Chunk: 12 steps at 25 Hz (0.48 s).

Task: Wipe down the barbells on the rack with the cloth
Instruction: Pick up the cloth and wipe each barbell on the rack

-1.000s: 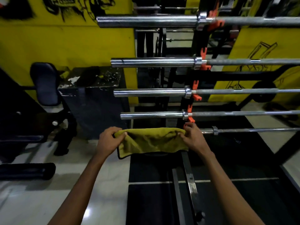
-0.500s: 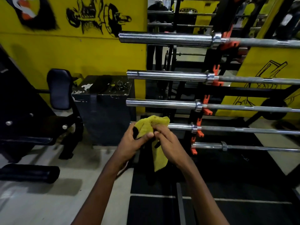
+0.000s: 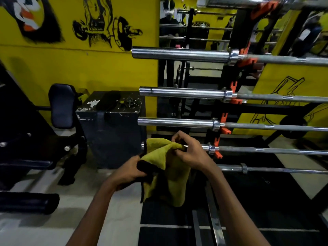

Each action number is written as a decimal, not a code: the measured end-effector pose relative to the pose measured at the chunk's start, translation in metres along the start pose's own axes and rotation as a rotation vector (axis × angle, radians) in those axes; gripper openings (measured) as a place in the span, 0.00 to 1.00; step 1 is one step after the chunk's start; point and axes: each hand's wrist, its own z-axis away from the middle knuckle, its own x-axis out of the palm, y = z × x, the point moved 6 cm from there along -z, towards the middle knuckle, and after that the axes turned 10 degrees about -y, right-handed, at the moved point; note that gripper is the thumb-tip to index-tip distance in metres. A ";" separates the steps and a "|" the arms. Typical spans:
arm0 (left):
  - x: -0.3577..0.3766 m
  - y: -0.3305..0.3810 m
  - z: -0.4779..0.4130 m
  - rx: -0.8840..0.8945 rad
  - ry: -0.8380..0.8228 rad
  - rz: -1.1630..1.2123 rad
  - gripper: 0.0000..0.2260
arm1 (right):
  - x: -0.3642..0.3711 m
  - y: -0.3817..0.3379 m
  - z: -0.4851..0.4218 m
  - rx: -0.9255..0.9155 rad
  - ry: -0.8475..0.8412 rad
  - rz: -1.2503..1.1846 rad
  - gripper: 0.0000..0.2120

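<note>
Several chrome barbells lie level on a black rack (image 3: 236, 32) with orange hooks, their sleeves pointing left. A yellow cloth (image 3: 168, 171) with a dark edge hangs in front of the sleeve of the fourth barbell down (image 3: 266, 150), hiding most of that sleeve. My left hand (image 3: 131, 172) grips the cloth's lower left edge. My right hand (image 3: 190, 151) pinches its upper corner at that sleeve. Above are the third barbell (image 3: 177, 122), the second (image 3: 181, 93) and a thick one (image 3: 179, 54). A thinner bar (image 3: 275, 169) lies lowest.
A scuffed black box (image 3: 111, 132) stands left of the bar ends against the yellow wall. A padded black bench machine (image 3: 61, 105) fills the left side. Metal rack feet (image 3: 214, 226) run along the dark floor mat below my hands.
The view rose from the lowest bar. The cloth, first stretched wide between both hands, got bunched together and now hangs unfolded at the fourth barbell's sleeve.
</note>
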 end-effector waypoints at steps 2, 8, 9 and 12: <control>-0.006 -0.009 -0.007 0.025 0.166 0.082 0.19 | 0.002 -0.005 0.001 -0.070 0.098 0.063 0.15; -0.034 0.025 -0.023 0.226 0.209 0.521 0.18 | 0.055 0.004 0.023 -0.134 0.062 0.285 0.23; -0.033 0.032 -0.024 0.250 0.106 0.565 0.22 | 0.064 0.008 0.023 -0.118 0.028 0.275 0.23; -0.031 0.041 -0.033 0.220 -0.041 0.340 0.28 | 0.075 0.005 0.018 -0.082 0.000 0.191 0.22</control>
